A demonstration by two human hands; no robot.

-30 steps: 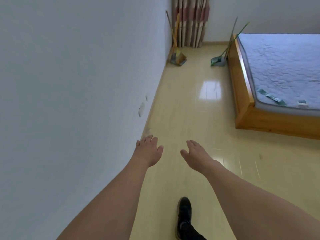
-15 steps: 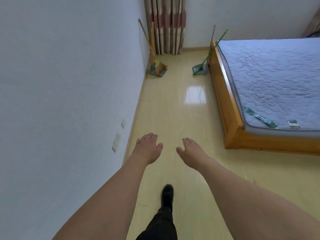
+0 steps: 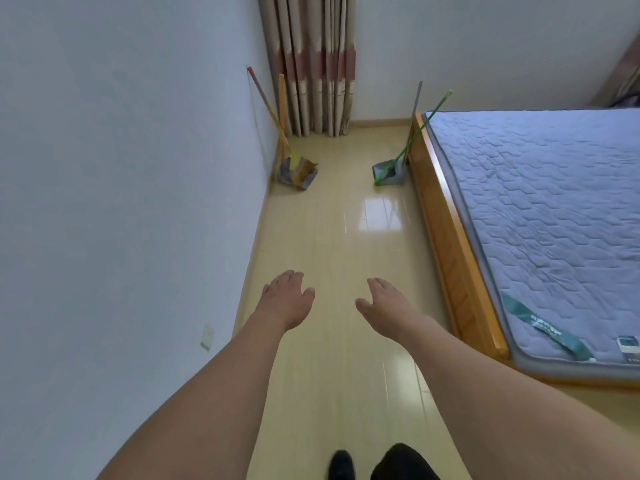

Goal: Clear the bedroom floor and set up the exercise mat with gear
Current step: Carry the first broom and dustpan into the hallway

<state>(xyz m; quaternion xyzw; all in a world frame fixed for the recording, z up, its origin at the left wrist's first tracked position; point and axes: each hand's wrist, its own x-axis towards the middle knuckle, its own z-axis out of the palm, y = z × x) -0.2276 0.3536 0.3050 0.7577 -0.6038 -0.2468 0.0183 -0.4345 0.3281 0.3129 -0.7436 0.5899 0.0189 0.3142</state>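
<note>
**Head view: empty hands over a bare strip of bedroom floor**

Head camera looks down a narrow strip of glossy pale floor (image 3: 332,258) between a white wall (image 3: 121,202) on the left and a wooden-framed bed (image 3: 450,244) on the right. Both bare forearms reach forward over the floor. The left hand (image 3: 285,299) is palm down, fingers (image 3: 287,277) loosely spread and holding nothing. The right hand (image 3: 384,306) is likewise open and empty, thumb turned inward, near the left hand but not touching it.

At the far end, a broom and dustpan (image 3: 298,171) lean against the left wall, just beside the striped curtain (image 3: 315,64). A second dustpan with a green-handled broom (image 3: 389,173) stands against the bed frame's corner, well apart from the first set. The bed carries a quilted blue-grey mattress (image 3: 540,209) with a green strap (image 3: 543,327) near its closest corner.

No exercise mat or gear shows anywhere in view. A black shoe (image 3: 341,465) and a dark trouser leg appear at the bottom edge.
</note>
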